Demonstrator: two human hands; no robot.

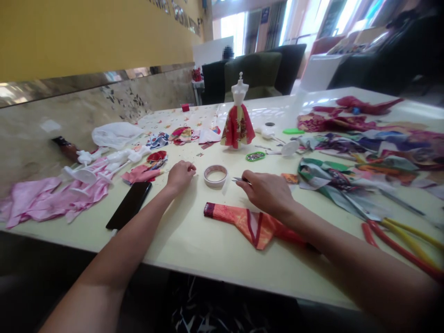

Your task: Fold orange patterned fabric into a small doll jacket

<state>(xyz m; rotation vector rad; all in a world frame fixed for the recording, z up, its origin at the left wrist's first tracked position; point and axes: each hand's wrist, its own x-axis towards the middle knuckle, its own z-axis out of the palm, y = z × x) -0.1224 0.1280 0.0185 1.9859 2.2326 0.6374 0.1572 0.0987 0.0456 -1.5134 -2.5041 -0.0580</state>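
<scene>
My left hand (181, 176) hovers over the table left of a roll of tape (215, 176); its fingers are curled together, and whatever they may hold is too small to make out. On the other side of the roll, my right hand (265, 192) is closed around a small metal tool with pointed tips (237, 179), aimed left. Below that hand lies a doll-sized orange garment (249, 219) with dark red trim, partly covered by my forearm. Behind the tape stands a white doll dress form (240, 92) wearing a red and cream skirt (237, 127).
A black phone (129, 206), pink cloth (52, 196) and white plastic stands (86, 175) are on the left. At right lie fabric scraps (333, 178) and large scissors with red handles (395, 240). A green pin case (255, 156) sits near the skirt.
</scene>
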